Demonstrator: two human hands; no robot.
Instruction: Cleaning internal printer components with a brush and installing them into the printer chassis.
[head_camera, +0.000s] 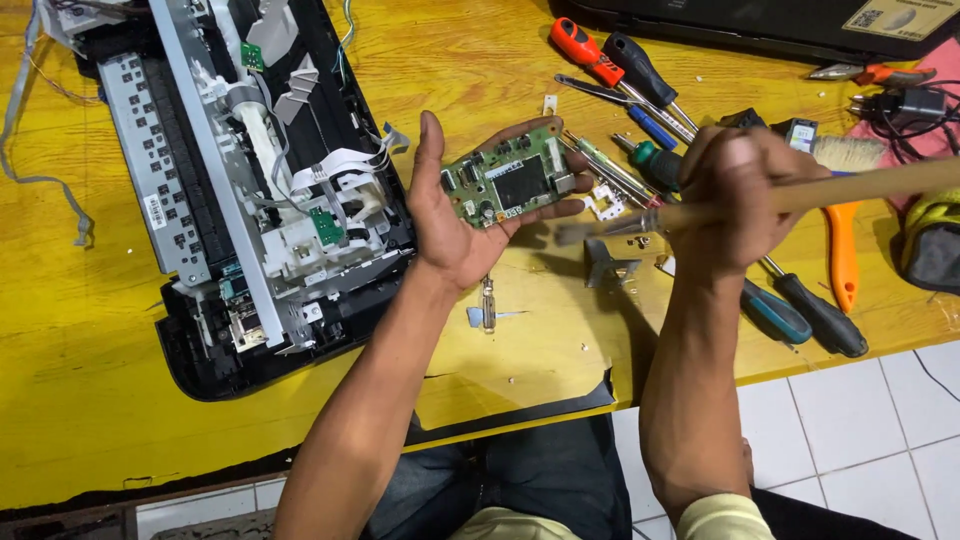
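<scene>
Left hand cradles green circuit board flat.

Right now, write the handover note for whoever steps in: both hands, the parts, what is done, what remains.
Left hand: holds the green circuit board face up over the yellow table.
Right hand: grips a wooden-handled brush, bristles blurred just right of the board.
Opened printer lies to the left, cover off, ribbon cables loose.
Screwdrivers lie scattered at right.
Done: board is out.
Left: board is not yet back in the printer.

Yellow table: printer, screwdrivers.
</scene>
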